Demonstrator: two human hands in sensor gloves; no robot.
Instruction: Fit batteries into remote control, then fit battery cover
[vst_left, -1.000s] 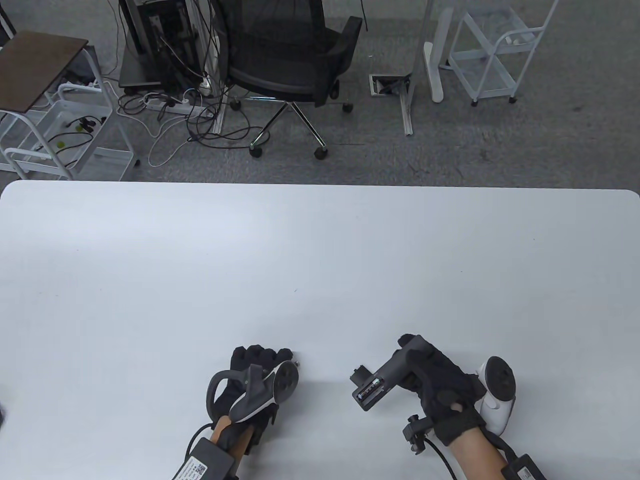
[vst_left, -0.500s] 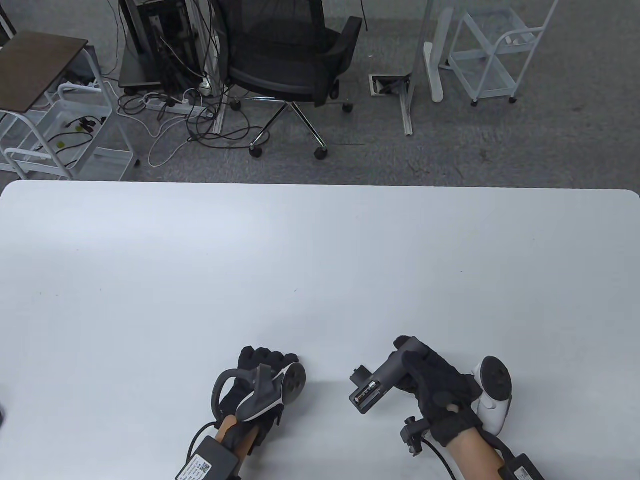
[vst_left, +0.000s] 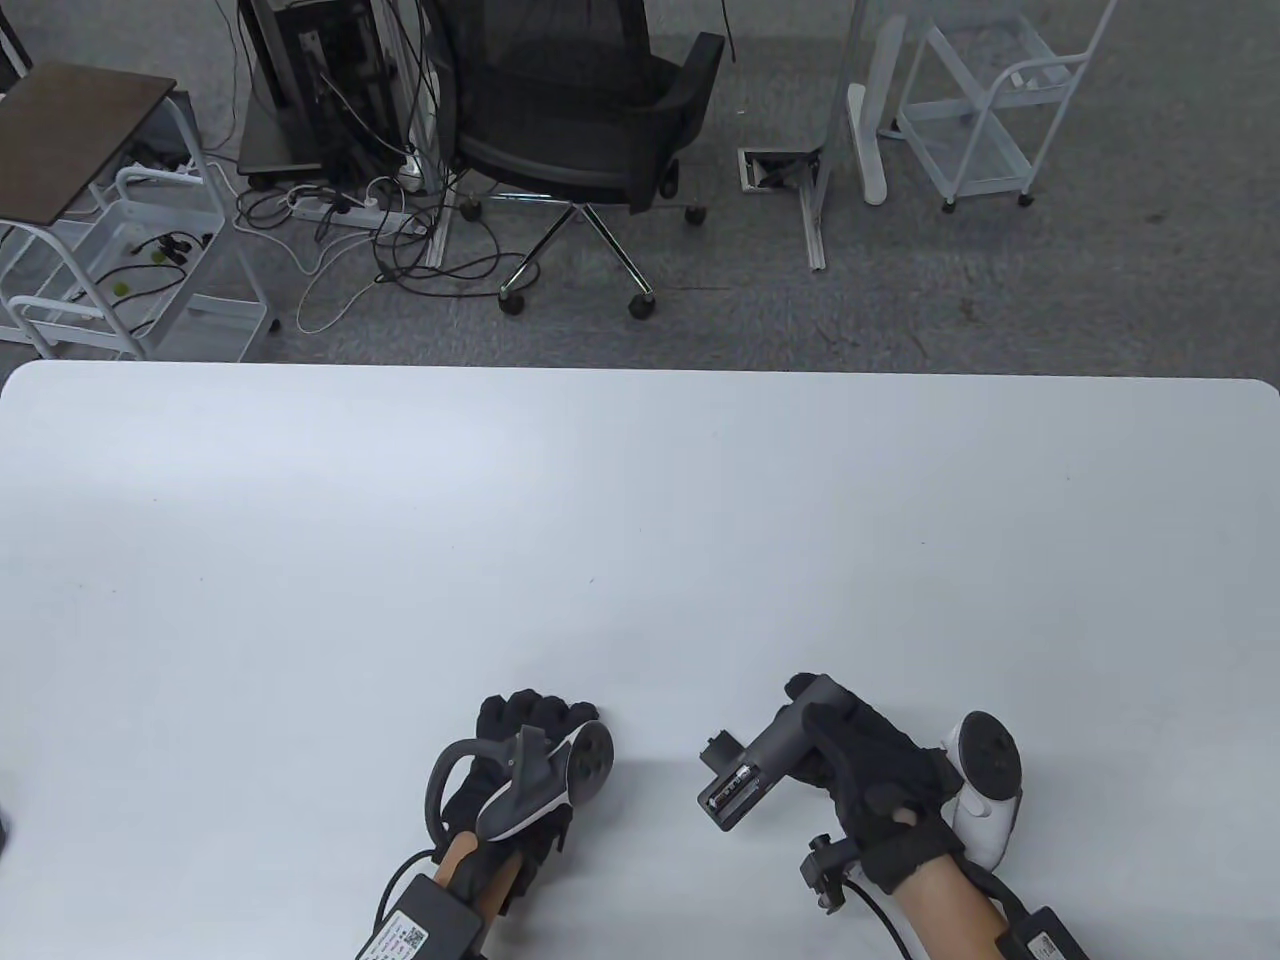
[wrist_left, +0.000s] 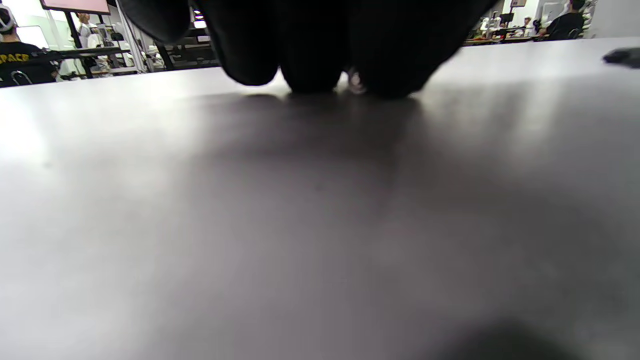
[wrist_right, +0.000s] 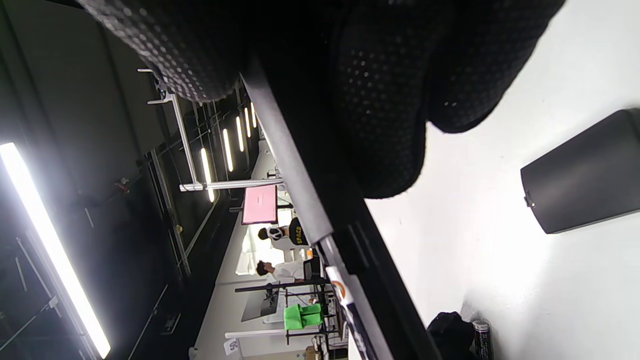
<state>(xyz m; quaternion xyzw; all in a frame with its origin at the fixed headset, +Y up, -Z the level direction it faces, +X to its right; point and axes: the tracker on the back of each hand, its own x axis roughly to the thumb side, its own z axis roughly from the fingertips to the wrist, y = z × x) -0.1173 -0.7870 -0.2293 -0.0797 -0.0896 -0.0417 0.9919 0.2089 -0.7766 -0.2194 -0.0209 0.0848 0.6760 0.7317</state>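
Note:
My right hand (vst_left: 860, 760) grips a dark grey remote control (vst_left: 775, 745) and holds it tilted just above the table. Its open battery bay (vst_left: 730, 788) faces up with one battery in it. The remote's edge also shows in the right wrist view (wrist_right: 300, 200). The dark battery cover (vst_left: 717, 748) lies on the table beside the remote, and shows in the right wrist view (wrist_right: 585, 170). My left hand (vst_left: 535, 725) has its fingertips (wrist_left: 310, 65) down on the table around a loose battery (wrist_left: 355, 80). The battery also shows in the right wrist view (wrist_right: 481, 337).
The white table (vst_left: 640, 520) stretches far and to both sides of the hands. Beyond its far edge stand an office chair (vst_left: 580, 110), a white cart (vst_left: 990, 110) and a side shelf (vst_left: 90, 200) on the floor.
My left hand has slid a little right and forward, and its fingers now cover the battery that lay beside it. My right hand has tipped the remote slightly and otherwise stays put.

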